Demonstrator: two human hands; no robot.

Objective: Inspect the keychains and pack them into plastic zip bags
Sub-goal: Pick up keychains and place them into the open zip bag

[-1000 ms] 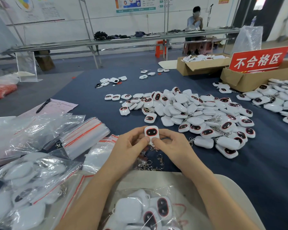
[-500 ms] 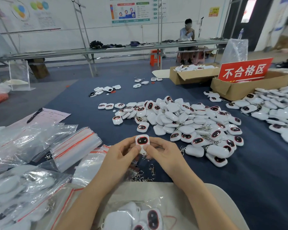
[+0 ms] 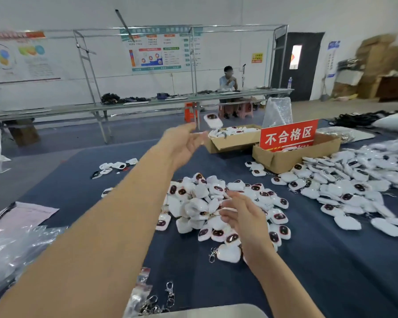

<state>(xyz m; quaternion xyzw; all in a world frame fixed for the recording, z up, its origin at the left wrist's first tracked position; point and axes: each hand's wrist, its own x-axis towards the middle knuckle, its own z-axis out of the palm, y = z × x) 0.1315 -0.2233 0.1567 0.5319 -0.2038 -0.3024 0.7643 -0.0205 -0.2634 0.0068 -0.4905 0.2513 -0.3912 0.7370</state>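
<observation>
Zip bags (image 3: 14, 251): at the left edge, untouched.
Left hand (image 3: 185, 143): a second ago it pinched the keychain with the other hand; now it is outstretched, fingers spread, empty.
Keychain (image 3: 213, 120): airborne, just above the cardboard box (image 3: 230, 143); likely rejected, not bagged.
Right hand (image 3: 244, 216): loose, empty, over the keychain pile (image 3: 193, 207).
Room: bare surface (image 3: 331, 260) near right; boxes line the far edge.

White keychain (image 3: 213, 120) midair, tilted; keychain pile (image 3: 193, 207) heaped, faces mixed.

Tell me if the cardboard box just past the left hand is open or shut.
Open: the cardboard box has its flaps folded outward, and white keychains show piled inside it.
</observation>
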